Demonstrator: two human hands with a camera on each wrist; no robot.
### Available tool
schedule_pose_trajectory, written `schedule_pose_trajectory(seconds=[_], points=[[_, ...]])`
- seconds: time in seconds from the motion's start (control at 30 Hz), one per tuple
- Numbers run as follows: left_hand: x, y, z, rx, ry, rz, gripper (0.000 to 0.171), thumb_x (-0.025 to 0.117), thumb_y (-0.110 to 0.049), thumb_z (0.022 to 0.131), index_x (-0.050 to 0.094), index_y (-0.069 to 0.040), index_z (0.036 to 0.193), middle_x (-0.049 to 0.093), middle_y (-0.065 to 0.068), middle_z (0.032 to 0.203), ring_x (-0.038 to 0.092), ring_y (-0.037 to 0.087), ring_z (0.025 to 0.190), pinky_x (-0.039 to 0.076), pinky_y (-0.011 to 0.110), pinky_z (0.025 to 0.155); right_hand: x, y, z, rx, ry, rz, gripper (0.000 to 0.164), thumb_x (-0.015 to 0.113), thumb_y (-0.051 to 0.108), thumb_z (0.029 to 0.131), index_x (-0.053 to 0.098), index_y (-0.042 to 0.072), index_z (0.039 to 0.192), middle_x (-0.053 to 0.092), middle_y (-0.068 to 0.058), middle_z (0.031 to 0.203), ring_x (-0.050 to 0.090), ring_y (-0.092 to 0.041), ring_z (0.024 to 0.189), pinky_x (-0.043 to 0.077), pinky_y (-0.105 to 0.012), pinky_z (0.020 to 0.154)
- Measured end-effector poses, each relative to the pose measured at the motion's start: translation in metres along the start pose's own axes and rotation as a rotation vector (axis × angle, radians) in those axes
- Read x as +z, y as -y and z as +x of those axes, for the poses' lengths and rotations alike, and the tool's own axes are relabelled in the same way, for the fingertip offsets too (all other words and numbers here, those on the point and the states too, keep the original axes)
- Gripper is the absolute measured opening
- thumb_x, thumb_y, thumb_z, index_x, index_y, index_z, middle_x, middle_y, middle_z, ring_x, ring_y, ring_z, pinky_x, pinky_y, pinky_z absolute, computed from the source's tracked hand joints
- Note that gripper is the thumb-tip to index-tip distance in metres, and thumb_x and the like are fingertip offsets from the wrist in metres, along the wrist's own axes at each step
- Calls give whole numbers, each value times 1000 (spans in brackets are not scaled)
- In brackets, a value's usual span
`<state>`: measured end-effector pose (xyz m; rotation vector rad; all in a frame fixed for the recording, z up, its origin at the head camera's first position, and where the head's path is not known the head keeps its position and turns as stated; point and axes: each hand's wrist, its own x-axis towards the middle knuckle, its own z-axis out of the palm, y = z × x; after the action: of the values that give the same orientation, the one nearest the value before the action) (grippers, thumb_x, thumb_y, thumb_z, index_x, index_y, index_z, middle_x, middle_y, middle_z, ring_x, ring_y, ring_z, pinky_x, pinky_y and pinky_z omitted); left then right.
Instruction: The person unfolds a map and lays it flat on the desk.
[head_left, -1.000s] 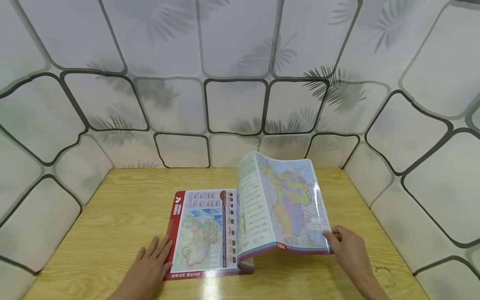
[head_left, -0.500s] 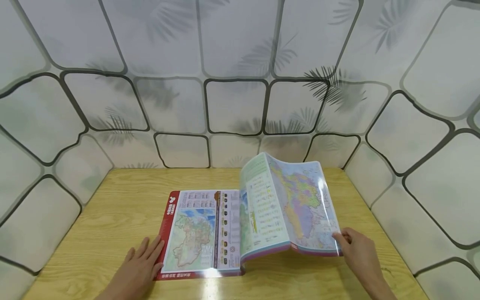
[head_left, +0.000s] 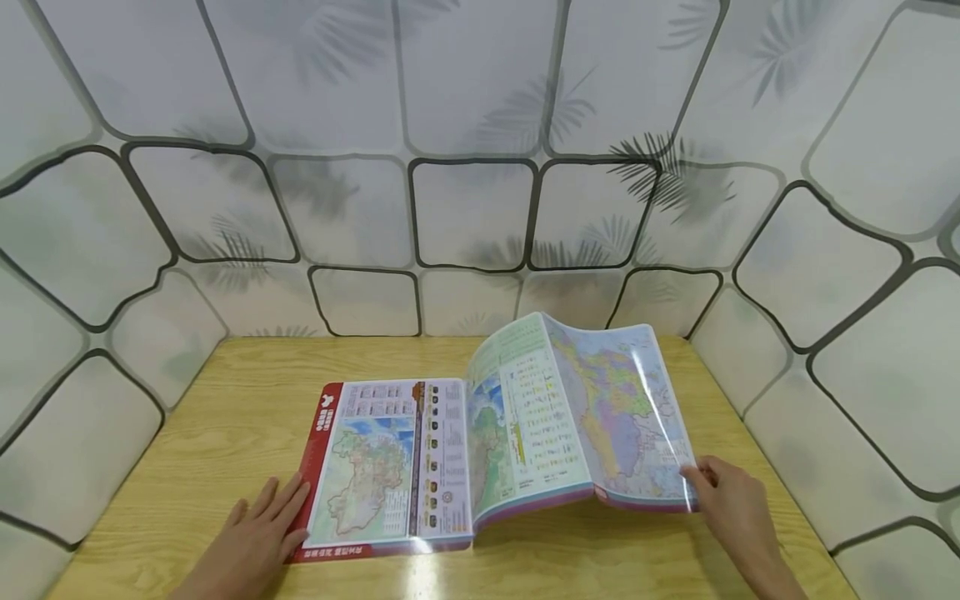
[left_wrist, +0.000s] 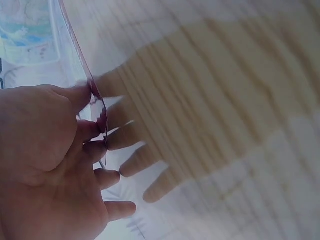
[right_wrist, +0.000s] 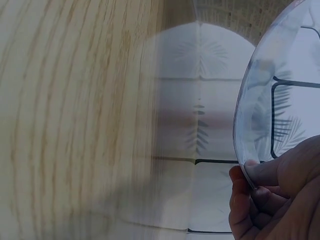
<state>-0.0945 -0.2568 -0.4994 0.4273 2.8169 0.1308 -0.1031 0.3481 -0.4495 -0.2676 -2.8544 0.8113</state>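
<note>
A glossy folded map [head_left: 371,483] lies partly unfolded on the wooden table. Its red-bordered left panel is flat, while the middle panel curves up to a raised crease and the right panel slopes down from it. My left hand [head_left: 251,533] rests with extended fingers on the red left edge. In the left wrist view, the thumb and fingertips of that hand [left_wrist: 45,160] meet the map's thin edge. At the lower right corner, my right hand [head_left: 738,508] pinches the map between thumb and fingers. The right wrist view shows this hand [right_wrist: 290,200] gripping the glossy sheet's rim [right_wrist: 242,110].
The light wooden table [head_left: 210,417] reaches back to a pale wall [head_left: 472,217] patterned with dark outlines and leaf shapes. Similar walls stand close on the left and right sides. A bright light reflection shows on the table's front.
My left hand has slid left with the map's left panel. My right hand has moved right with the other edge, so the map is spread wider and its raised crease sits further right and slightly lower.
</note>
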Motion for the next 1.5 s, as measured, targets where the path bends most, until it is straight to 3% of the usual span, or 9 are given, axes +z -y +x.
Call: schedule_pose_trajectory(seconds=[0.1, 0.23, 0.33, 0.5, 0.8, 0.87, 1.03, 1.27, 1.5], points=[[2, 6, 0, -8, -7, -22, 66, 57, -41, 104, 44, 1, 154, 37, 22, 162, 29, 55, 146, 26, 81, 105, 0, -3, 0, -9, -7, -2, 21, 68, 19, 101, 72, -1, 95, 52, 3, 62, 44, -13, 55, 34, -25, 47], [6, 13, -2, -17, -79, -49, 65, 56, -41, 105, 45, 2, 153, 39, 24, 159, 32, 55, 144, 28, 80, 104, 0, -6, 1, -8, -9, -5, 20, 68, 17, 100, 72, -3, 97, 52, 3, 62, 44, -13, 56, 35, -25, 47], [6, 18, -5, 12, -93, -18, 63, 57, -38, 105, 47, 3, 152, 40, 25, 159, 33, 56, 143, 31, 79, 103, 1, -9, 3, 3, -4, -9, 20, 68, 16, 100, 72, -4, 98, 53, 2, 63, 44, -14, 56, 35, -25, 47], [4, 25, -6, 35, -68, 30, 60, 56, -34, 105, 46, 4, 151, 38, 25, 159, 32, 56, 143, 30, 80, 102, 4, -17, 5, -11, -10, -21, 19, 68, 16, 100, 71, -2, 95, 52, 3, 63, 44, -13, 56, 35, -26, 48], [-1, 36, -8, 10, -2, 4, 73, 59, -42, 103, 41, 6, 153, 32, 29, 161, 26, 59, 145, 24, 82, 105, 7, -28, 5, -83, -56, -39, 14, 71, 10, 96, 70, 3, 84, 46, 4, 61, 38, -10, 54, 31, -24, 46], [0, 37, -7, -15, -21, -23, 66, 57, -35, 105, 40, 7, 153, 33, 29, 161, 26, 59, 144, 24, 81, 105, 8, -29, 5, -76, -51, -43, 14, 71, 10, 96, 70, 2, 84, 46, 4, 61, 38, -11, 54, 31, -24, 47], [2, 43, -7, -48, -54, -40, 65, 54, -36, 107, 41, 7, 153, 35, 30, 159, 27, 59, 144, 24, 81, 105, 8, -31, 8, -21, -6, -43, 16, 71, 11, 97, 71, -2, 88, 49, 2, 63, 42, -15, 58, 32, -25, 49], [6, 55, -12, 26, -175, 77, 57, 63, -28, 103, 50, 6, 147, 44, 27, 155, 39, 56, 139, 38, 77, 97, 6, -36, 11, 12, 52, -39, 22, 67, 12, 99, 71, -9, 98, 55, 1, 66, 45, -16, 61, 34, -25, 50], [3, 62, -12, 7, -160, 76, 59, 62, -30, 103, 49, 6, 148, 44, 27, 154, 38, 57, 139, 38, 78, 97, 5, -43, 13, 0, 66, -60, 21, 66, 12, 98, 71, -7, 95, 52, 2, 64, 44, -16, 60, 33, -25, 50]])
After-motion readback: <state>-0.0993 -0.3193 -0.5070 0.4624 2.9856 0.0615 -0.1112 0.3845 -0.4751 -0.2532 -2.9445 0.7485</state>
